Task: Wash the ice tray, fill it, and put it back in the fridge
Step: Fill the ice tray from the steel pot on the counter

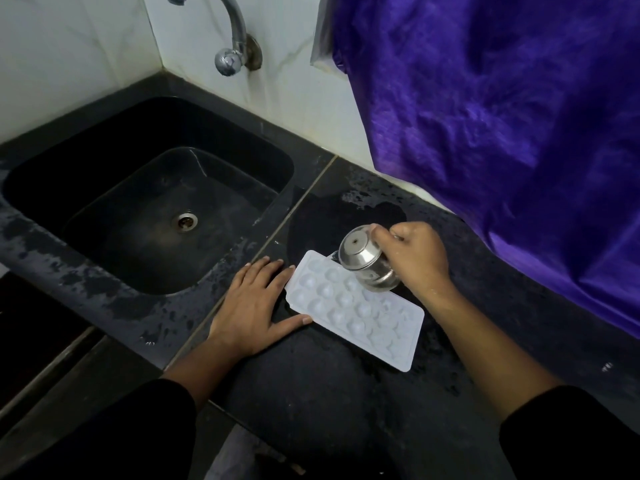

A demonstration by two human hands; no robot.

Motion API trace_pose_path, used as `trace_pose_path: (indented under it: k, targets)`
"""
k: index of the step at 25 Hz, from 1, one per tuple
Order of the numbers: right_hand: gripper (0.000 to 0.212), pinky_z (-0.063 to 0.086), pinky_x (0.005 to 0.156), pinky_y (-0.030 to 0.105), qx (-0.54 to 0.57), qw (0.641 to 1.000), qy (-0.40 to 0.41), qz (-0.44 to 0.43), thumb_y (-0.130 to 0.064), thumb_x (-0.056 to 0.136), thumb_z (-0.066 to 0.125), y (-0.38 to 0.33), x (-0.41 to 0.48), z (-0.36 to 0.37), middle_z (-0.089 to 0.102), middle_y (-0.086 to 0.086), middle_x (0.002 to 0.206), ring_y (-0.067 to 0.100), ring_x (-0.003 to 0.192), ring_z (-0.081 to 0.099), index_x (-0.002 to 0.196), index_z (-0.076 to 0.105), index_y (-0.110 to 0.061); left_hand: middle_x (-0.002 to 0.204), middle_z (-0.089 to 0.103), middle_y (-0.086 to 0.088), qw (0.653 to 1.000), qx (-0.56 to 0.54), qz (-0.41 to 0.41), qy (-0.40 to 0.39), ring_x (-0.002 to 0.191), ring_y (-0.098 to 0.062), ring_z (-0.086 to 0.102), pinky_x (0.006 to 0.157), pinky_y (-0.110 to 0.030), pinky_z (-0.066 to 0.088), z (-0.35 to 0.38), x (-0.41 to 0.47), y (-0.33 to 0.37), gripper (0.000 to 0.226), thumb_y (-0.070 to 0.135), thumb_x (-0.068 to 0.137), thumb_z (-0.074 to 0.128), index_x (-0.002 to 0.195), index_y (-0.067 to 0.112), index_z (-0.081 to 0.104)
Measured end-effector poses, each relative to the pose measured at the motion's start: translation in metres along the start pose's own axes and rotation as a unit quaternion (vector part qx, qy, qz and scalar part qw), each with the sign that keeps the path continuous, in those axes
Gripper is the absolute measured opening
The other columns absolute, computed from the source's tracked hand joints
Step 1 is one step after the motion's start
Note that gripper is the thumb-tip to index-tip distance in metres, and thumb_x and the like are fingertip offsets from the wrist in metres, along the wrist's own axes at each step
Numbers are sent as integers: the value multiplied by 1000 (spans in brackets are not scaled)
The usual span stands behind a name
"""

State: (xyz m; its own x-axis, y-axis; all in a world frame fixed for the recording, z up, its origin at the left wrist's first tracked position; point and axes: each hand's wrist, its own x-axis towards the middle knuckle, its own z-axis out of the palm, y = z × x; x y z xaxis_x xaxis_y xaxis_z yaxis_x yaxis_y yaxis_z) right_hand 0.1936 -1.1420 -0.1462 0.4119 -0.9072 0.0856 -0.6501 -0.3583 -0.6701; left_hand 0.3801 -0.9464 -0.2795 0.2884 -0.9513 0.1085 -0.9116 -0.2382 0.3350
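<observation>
Two hands are working at the black counter (311,393). The white ice tray (356,313) is lying flat on it, just right of the sink (149,202). The left hand (254,304) is resting flat, with its straight, spread fingers touching the tray's left end. The right hand (414,259) is gripping a small steel pot (363,263) with curled fingers, holding it tipped over the tray's far corner.

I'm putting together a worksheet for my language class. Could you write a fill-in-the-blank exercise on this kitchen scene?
1. The ice tray lies on the counter, to the ____ of the sink.
2. The right hand tilts a steel cup over the ____.
3. The hanging cloth is ____.
Missing words: right; tray; purple.
</observation>
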Motion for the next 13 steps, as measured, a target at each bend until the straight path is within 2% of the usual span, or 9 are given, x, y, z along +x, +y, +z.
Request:
trace_pose_path:
  k: [2,6,9,13]
  targets:
    - [55,30,51,31,159,986,3,54,-37,92,74,10,-3,-4,37,2,52,13,48,35,53,44,-12,164,44,-5,1000,0,1,1,157,-26,30,131,-46,15,0,0,0,101,95,87,35,161,26,42]
    - [33,26,43,20,370,919,21,134,-28,97,70,18,-17,-13,36,1,56,8,46,31,78,59,-3,164,44,-4,1000,-2,2,1,157,-26,30,131,-47,17,0,0,0,99,93,87,37,160,27,42]
    - [37,20,45,24,439,889,18,129,-26,100,66,19,-24,-18,34,-3,54,8,45,29,68,53,-12,164,45,-4,1000,1,2,0,157,-26,30,131,-48,18,0,0,1,99,94,87,36,160,27,43]
    - [46,18,47,26,463,877,3,131,-24,99,66,17,-35,-21,34,-7,51,8,46,28,55,52,-22,164,45,-4,1000,5,2,-1,157,-26,31,130,-49,20,0,1,0,99,94,87,36,160,27,43]
